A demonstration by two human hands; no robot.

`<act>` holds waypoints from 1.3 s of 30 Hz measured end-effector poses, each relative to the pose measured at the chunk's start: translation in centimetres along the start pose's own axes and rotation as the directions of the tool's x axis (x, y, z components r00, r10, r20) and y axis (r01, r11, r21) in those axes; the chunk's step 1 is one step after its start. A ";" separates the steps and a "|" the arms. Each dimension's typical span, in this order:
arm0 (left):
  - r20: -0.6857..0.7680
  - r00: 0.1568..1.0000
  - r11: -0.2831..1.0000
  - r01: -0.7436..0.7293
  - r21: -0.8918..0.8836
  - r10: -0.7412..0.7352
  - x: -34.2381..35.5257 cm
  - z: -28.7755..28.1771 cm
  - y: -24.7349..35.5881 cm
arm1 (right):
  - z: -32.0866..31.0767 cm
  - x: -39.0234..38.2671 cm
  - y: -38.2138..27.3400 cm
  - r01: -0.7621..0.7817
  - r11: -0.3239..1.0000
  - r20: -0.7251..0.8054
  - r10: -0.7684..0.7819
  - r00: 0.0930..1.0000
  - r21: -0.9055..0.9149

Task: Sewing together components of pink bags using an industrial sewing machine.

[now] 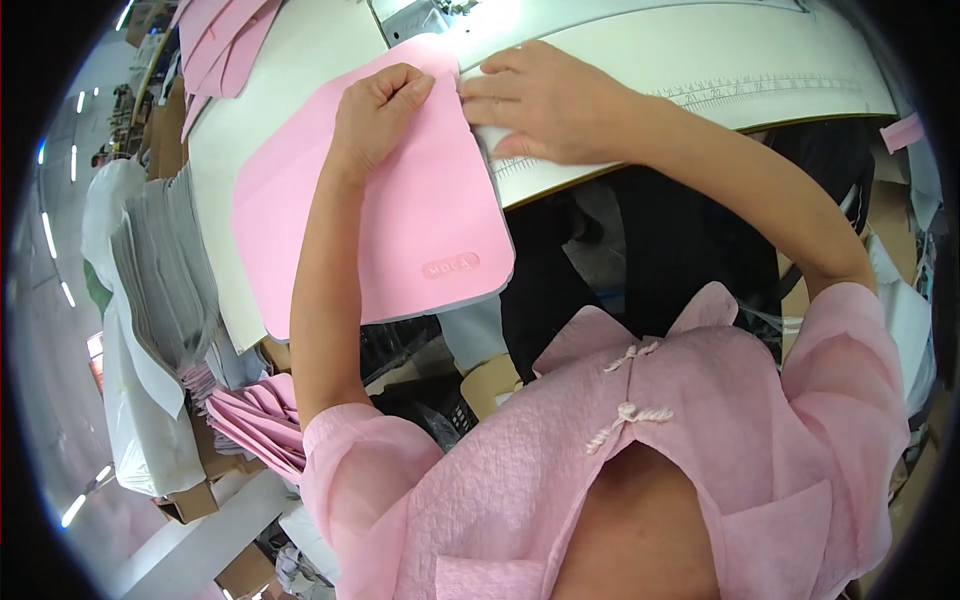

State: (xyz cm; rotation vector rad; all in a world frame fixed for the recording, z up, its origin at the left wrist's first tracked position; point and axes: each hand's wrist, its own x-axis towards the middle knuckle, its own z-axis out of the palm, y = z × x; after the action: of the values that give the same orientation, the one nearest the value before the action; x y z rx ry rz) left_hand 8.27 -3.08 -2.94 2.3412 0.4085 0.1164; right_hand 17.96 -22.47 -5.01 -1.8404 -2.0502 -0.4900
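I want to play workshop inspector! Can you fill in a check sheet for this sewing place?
Surface: white sewing table, with a ruler strip printed along its front edge.
Job's things: pink panel with rounded corners lying flat, its lower end hanging over the table edge; a small raised label near the bottom.
Clutter: more pink pieces at the table's far left; a pile of pink pieces below; a grey stack at the left.
Grippers: left hand presses on the panel; right hand lies flat at its right edge.
Cables: nothing seen.
Surroundings: sewing machine at top, cardboard boxes below.
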 end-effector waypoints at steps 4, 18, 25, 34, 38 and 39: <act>-0.030 0.999 1.000 -0.014 -0.018 0.014 -0.3 0.1 0.2 | -1.0 -0.9 -2.6 0.003 1.000 0.041 -0.004 0.999 0.024; -0.003 0.998 0.998 -0.056 0.008 0.056 -0.1 -0.2 0.3 | -0.7 0.1 -5.6 0.037 0.985 -0.129 -0.015 0.991 0.167; -0.012 0.999 0.999 -0.034 -0.006 0.034 0.1 0.1 0.3 | -0.4 1.5 -4.0 0.103 0.960 -0.163 -0.061 0.985 0.261; -0.034 0.994 0.985 -0.102 0.141 0.108 -0.1 0.3 -0.3 | 0.4 1.6 -7.3 0.138 0.929 -0.348 -0.010 0.937 0.344; -0.046 0.994 0.985 -0.089 0.150 0.097 -0.3 0.5 0.2 | 2.1 0.8 -8.0 0.128 0.969 -0.404 -0.033 0.914 0.212; -0.075 0.989 0.986 -0.122 0.110 0.130 -0.4 0.6 0.3 | 1.9 0.8 -8.0 0.121 0.972 -0.386 -0.036 0.922 0.200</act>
State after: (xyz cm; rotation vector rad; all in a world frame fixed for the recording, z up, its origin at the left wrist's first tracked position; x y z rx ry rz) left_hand 8.08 -3.84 -3.15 2.4725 0.3128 0.2576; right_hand 9.91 -21.69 -6.56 -1.4097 -1.8342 -0.5654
